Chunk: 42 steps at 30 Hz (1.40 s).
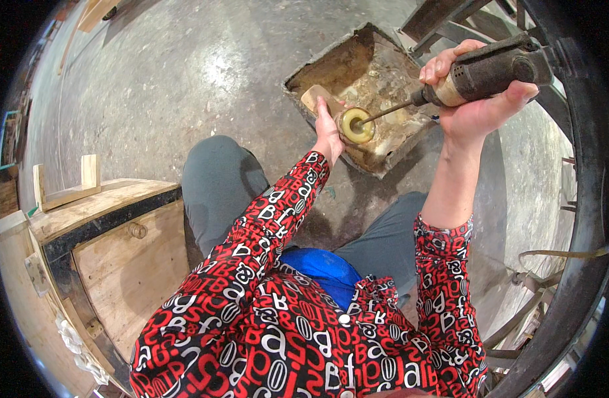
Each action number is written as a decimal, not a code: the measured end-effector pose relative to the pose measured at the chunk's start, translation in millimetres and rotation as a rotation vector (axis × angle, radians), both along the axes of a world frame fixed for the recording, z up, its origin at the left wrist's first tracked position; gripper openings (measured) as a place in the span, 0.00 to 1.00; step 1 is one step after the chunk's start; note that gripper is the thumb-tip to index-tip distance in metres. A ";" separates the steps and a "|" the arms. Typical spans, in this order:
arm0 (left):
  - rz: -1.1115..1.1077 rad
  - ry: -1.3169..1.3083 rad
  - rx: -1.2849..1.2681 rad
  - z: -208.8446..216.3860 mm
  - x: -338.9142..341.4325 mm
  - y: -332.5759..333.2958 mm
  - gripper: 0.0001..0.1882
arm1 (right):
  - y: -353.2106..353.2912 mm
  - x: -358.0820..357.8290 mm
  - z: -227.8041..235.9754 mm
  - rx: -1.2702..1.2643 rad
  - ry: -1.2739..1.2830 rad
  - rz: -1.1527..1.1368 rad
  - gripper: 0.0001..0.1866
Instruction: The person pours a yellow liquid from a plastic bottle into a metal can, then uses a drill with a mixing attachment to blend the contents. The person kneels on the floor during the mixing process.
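Left hand (pixel 327 134) was curled round the cup (pixel 353 132), apparently to steady it; some fingers hidden. Cup sat over the near side of the trough (pixel 341 61), mouth toward the drill (pixel 480 74), presumably so the rod (pixel 390 109) entered straight. Right hand (pixel 475 114) gripped the drill's body, thumb spread, seemingly bearing its weight.

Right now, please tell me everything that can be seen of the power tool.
The power tool has a worn, dark, cylindrical body with vent holes, paler front, chuck and slim metal-looking shaft. The right grip holds it tilted, shaft pointing lower left, tip at the middle of a round yellowish piece. Whether it spins is unclear.
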<state>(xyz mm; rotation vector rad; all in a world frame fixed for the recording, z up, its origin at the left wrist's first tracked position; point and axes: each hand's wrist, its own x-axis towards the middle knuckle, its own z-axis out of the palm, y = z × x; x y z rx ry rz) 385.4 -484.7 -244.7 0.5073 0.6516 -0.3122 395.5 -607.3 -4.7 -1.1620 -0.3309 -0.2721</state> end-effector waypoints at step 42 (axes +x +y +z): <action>0.027 -0.002 -0.019 -0.4 1.4 3.1 0.38 | -11.5 3.7 -4.8 0.026 0.015 0.115 0.49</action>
